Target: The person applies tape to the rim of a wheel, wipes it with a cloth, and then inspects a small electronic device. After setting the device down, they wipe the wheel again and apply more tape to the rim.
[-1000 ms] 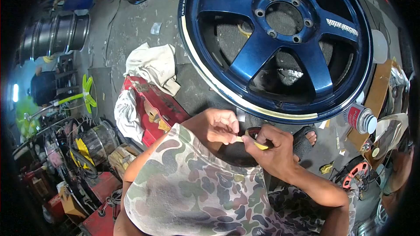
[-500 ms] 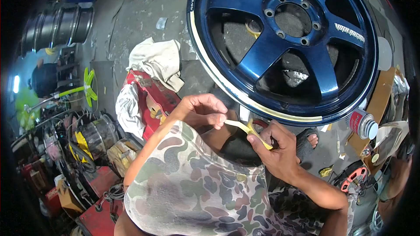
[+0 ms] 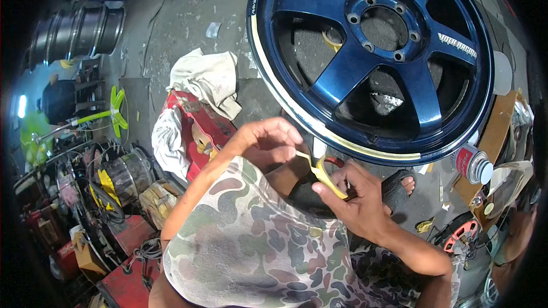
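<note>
My left hand [image 3: 266, 141] pinches the free end of a thin yellow strip between thumb and fingers. That strip runs to a roll of masking tape [image 3: 330, 185], which my right hand [image 3: 363, 201] grips with its fingers through and around the ring. Just beyond both hands lies a glossy blue six-spoke wheel rim [image 3: 349, 74], face up. Pale masking tape [image 3: 297, 116] follows the near left part of its outer lip. Another tape roll [image 3: 330, 39] shows through a gap between the spokes.
Left of the wheel, white cloths [image 3: 204, 80] hang over a red box [image 3: 200, 128]. A metal can [image 3: 471, 163] and cardboard [image 3: 494, 137] sit at the right. Dark wheels [image 3: 80, 31] and a lime-green fan-shaped object [image 3: 117, 113] stand farther left, above cluttered tools.
The tape roll has tilted and shifted slightly left in my right hand, whose thumb has moved left too. The strip now slopes down more steeply from my left hand, still pinching its end.
</note>
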Demonstrator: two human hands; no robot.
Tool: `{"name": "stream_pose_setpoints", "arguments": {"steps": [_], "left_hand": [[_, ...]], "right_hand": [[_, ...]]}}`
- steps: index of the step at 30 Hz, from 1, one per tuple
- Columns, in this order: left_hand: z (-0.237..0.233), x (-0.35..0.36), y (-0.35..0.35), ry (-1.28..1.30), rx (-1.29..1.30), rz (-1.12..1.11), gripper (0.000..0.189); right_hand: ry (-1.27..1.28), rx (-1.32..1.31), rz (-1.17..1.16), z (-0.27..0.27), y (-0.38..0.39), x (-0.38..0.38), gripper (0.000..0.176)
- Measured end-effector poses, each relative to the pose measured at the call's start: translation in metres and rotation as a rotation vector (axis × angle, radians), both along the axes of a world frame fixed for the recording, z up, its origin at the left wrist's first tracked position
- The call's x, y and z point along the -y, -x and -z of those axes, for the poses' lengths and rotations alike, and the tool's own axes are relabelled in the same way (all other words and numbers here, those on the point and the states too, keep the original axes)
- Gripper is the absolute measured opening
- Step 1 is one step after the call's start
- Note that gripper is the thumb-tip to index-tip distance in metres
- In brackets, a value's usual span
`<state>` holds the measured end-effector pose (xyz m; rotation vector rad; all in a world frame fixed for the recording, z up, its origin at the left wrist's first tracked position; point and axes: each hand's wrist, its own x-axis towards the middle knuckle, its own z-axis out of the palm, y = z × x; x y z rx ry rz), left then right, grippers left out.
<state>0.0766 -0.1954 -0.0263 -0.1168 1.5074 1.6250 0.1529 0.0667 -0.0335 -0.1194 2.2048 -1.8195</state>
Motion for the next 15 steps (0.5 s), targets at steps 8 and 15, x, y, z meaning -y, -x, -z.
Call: {"name": "stream_pose_setpoints", "arguments": {"steps": [8,15], "left_hand": [[-0.035,-0.009,0.065,0.647,-0.856,0.239,0.012],[-0.012,-0.001,0.089,0.59,-1.023,0.274,0.01]], "right_hand": [[-0.309,-0.281,-0.015,-0.008,0.025,0.032,0.031],[-0.403,-0.284,0.039,-0.015,0.051,0.041,0.029]]}}
